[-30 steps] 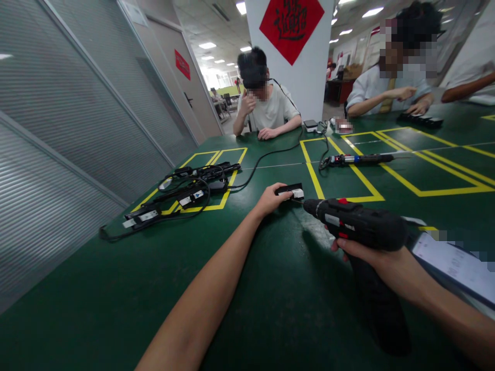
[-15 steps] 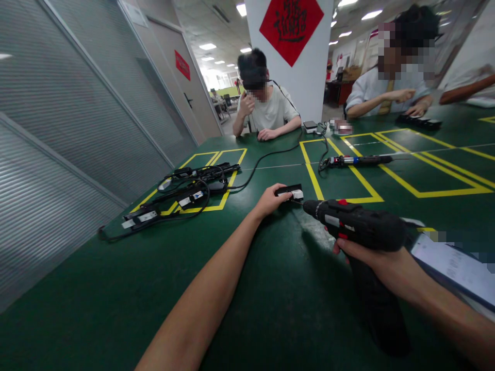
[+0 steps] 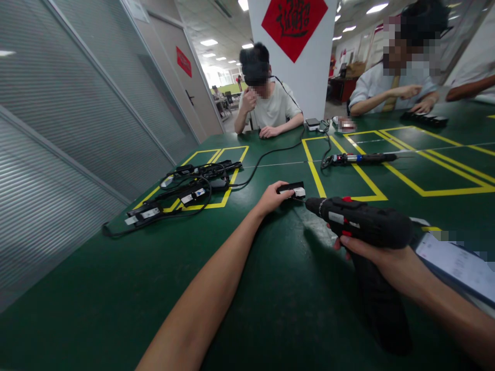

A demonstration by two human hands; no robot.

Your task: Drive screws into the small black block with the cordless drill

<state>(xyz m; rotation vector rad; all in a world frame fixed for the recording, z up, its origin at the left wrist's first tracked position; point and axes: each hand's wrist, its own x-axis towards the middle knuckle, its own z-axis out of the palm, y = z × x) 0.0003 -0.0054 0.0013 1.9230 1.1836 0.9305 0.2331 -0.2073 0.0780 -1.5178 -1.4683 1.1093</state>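
Observation:
My left hand (image 3: 274, 199) grips a small black rectangular case (image 3: 294, 185) with a white label, thumb across its near face, on the green table. My right hand (image 3: 367, 251) is wrapped around the handle of a black cordless drill (image 3: 363, 221) with red accents. The drill lies level and points left, its thin bit reaching the near side of the black case. Whether the bit tip touches the case or sits in a screw, I cannot tell. The fingers of my left hand behind the case are partly hidden.
Black power adapters with cables (image 3: 193, 190) lie in a yellow-taped box on the left. A pen-like electric tool (image 3: 363, 158) rests at the back right. A tablet-like screen (image 3: 456, 263) lies right of the drill. Across the table sit a person in white (image 3: 273, 105) and others.
The whole view has shifted slightly. Both hands keep their hold, and the drill stays at the near side of the black case.

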